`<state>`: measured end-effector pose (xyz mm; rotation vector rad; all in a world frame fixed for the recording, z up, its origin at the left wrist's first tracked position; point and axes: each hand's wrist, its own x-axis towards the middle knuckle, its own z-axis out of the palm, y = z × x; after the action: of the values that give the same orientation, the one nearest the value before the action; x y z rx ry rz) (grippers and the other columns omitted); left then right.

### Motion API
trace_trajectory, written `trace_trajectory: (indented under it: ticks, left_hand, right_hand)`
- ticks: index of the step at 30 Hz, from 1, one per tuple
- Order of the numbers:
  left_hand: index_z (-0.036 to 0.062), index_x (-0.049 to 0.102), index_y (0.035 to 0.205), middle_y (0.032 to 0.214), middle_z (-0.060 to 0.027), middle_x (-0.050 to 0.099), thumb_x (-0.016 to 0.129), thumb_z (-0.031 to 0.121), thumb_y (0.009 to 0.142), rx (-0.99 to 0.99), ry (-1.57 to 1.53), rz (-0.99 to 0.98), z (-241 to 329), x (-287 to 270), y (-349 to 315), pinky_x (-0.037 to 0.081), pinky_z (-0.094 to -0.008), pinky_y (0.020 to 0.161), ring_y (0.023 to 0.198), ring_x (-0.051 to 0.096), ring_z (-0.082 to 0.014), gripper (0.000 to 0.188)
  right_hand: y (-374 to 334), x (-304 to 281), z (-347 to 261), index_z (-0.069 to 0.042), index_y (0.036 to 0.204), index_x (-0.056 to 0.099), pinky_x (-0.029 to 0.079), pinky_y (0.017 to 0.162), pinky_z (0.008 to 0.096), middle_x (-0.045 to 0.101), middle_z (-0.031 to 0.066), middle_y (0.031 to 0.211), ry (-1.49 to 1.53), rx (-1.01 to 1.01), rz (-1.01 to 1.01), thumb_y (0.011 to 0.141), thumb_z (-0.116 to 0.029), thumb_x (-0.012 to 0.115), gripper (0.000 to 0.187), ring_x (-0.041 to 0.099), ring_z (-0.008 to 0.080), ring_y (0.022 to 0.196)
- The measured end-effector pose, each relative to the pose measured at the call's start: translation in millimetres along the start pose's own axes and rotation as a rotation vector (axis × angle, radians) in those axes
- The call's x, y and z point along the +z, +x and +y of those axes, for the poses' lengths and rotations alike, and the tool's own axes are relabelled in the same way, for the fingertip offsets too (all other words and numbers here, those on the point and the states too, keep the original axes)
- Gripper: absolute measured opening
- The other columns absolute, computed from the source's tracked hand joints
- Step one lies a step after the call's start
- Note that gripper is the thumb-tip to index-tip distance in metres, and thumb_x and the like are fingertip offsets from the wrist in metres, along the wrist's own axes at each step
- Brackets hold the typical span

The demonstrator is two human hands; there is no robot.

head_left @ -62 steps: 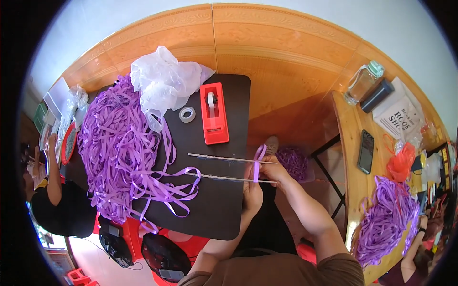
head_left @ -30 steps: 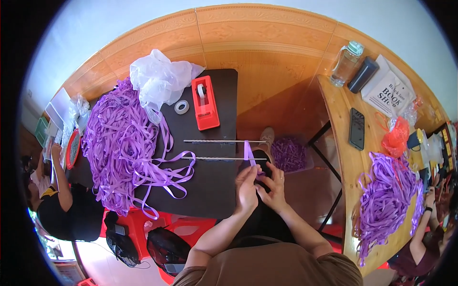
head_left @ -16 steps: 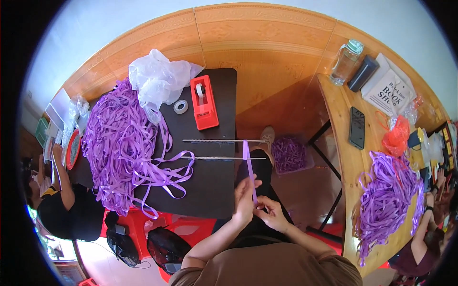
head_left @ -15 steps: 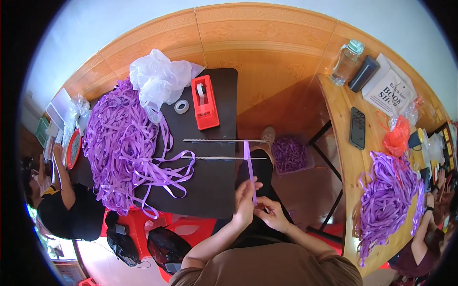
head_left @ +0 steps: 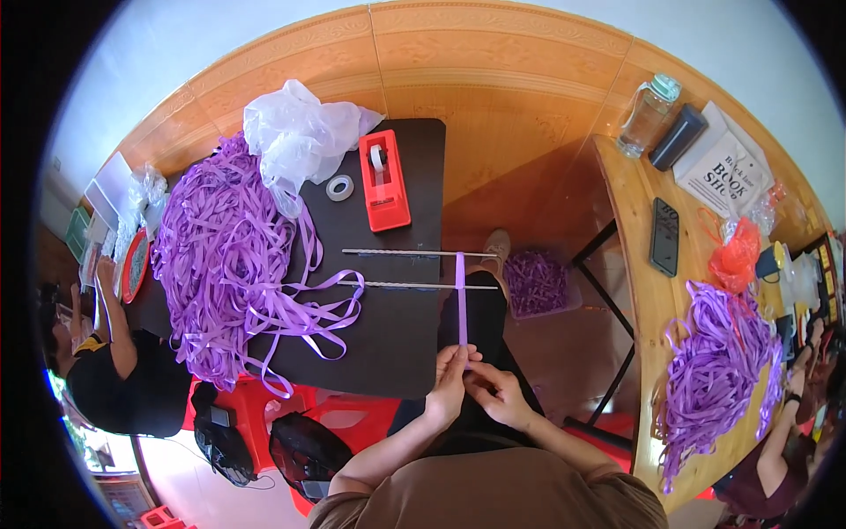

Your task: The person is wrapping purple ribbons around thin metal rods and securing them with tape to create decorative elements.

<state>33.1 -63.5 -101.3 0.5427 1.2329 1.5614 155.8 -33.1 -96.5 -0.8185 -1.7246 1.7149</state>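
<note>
A purple ribbon (head_left: 462, 313) loops over two thin metal rods (head_left: 397, 252) that jut past the right edge of the dark table. Its lower part runs straight down to my hands. My left hand (head_left: 450, 375) pinches the ribbon with its fingers closed. Close beside it, my right hand (head_left: 499, 396) has its thumb and fingers pressed together at the ribbon's lower end; the bit between them is mostly hidden. On the table to the left lies a big tangled heap of purple ribbon (head_left: 220, 264), with loose strands reaching toward the rods.
A red tape dispenser (head_left: 385, 181), a tape roll (head_left: 339, 188) and a white plastic bag (head_left: 300, 141) lie on the dark table (head_left: 388, 344). A bin of ribbon pieces (head_left: 539, 280) stands on the floor. The wooden table (head_left: 648, 370) holds a phone (head_left: 664, 236) and more ribbon. People sit at both sides.
My hands have come closer together and slightly lower. The ribbon, slanted before, now hangs straighter from the rods. The whole view has shifted a little.
</note>
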Motion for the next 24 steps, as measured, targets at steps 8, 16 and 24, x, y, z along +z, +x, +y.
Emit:
trace_trajectory:
  ticks: [8,16,24]
  left_hand:
    - [0.0009,0.061,0.097,0.08,-0.0061,0.063,0.044,0.023,0.1,-0.011,0.119,-0.007,8,0,-4,0.046,-0.0242,0.07,0.075,0.058,-0.0107,0.028]
    - [0.0031,0.058,0.092,0.073,-0.0031,0.06,0.04,0.023,0.102,-0.034,0.147,-0.084,15,-7,-14,0.043,-0.0222,0.064,0.065,0.053,-0.0081,0.029]
    - [0.0016,0.057,0.098,0.082,-0.004,0.062,0.04,0.022,0.102,0.049,0.005,-0.131,3,-13,-29,0.042,-0.0221,0.066,0.074,0.054,-0.0082,0.027]
  right_hand:
    - [51,-30,-17,-0.004,0.103,0.065,0.043,0.055,0.0337,0.062,0.012,0.091,-0.855,-0.862,0.447,0.061,0.006,0.065,0.043,0.057,0.0252,0.068]
    - [77,-33,-27,-0.011,0.089,0.069,0.041,0.061,0.0286,0.059,0.0053,0.099,-1.244,-1.198,0.334,0.068,-0.016,0.071,0.021,0.057,0.0163,0.08]
    - [80,-25,-52,-0.013,0.09,0.071,0.038,0.069,0.0298,0.058,0.0038,0.102,-1.157,-1.24,0.36,0.061,-0.013,0.077,0.029,0.054,0.0167,0.082]
